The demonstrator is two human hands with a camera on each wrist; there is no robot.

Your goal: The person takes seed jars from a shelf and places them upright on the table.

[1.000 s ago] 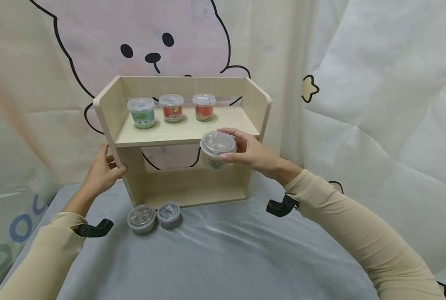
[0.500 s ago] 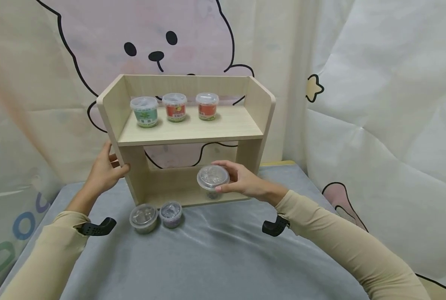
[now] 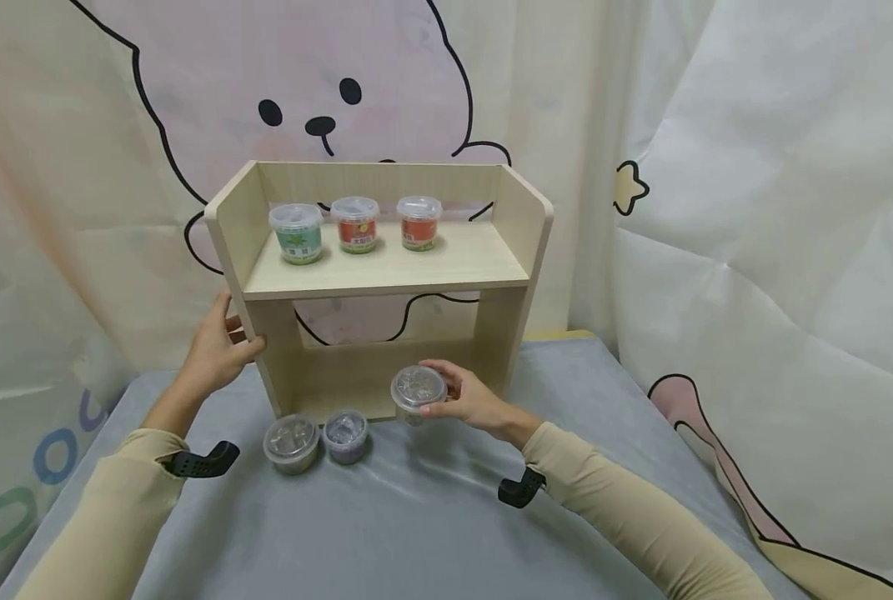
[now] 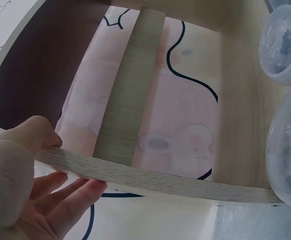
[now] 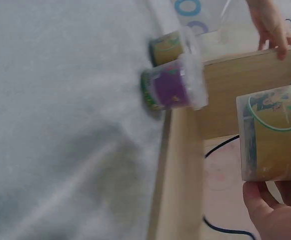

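My left hand [image 3: 217, 346] grips the left side panel of a pale wooden two-tier shelf [image 3: 386, 287]; in the left wrist view its thumb lies on one side of the panel edge and its fingers on the other. My right hand [image 3: 476, 408] holds a clear-lidded plastic tub [image 3: 418, 387] by its side, in front of the lower tier. That tub's yellowish-brown label [image 5: 275, 142] shows in the right wrist view. On the cloth before the shelf's lower left corner stand a larger lidded tub [image 3: 291, 443] and a smaller purple-labelled tub [image 5: 170, 86].
On the upper tier stand a green-labelled tub [image 3: 298, 242] and two red-labelled tubs, one in the middle [image 3: 356, 232] and one to its right [image 3: 419, 229]. A grey-blue cloth [image 3: 416, 525] covers the table. Printed curtains [image 3: 551, 167] hang behind and at the sides.
My right hand has brought the tub down from upper-shelf height to just in front of the lower tier's front edge. The left hand keeps its grip on the side panel.
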